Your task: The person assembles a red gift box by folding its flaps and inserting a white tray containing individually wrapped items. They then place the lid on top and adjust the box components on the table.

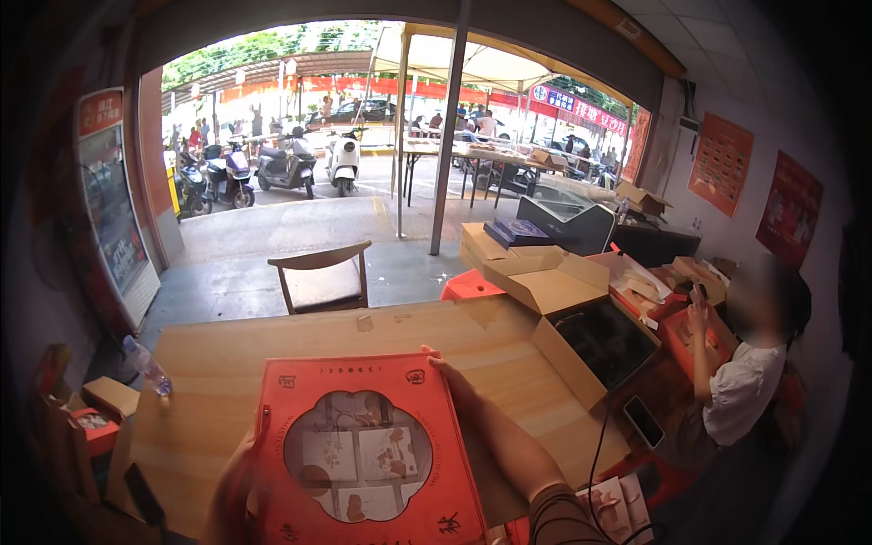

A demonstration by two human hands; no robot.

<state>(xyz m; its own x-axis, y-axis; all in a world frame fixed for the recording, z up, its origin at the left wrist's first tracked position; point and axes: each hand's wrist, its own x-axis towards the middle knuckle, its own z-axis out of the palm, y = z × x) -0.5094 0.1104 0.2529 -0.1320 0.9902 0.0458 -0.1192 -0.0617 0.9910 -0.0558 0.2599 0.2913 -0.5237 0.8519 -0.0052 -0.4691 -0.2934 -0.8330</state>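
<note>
A red gift box [459,454] with a flower-shaped clear window is held up before me over the wooden table [218,363]. Through the window show several small white packets [386,454] with brownish prints. My right hand [445,368] grips the box at its far right corner, fingers bent over the edge. At the left side is my left hand [241,459], pressed along the box's edge; its fingers are mostly hidden behind it.
A plastic bottle [147,365] stands at the table's left edge. On the right are an open cardboard carton [568,359], a phone [643,421] and a seated person [745,391] beside red boxes. A wooden chair [320,277] stands beyond the table; a black cable [595,454] hangs near my right forearm.
</note>
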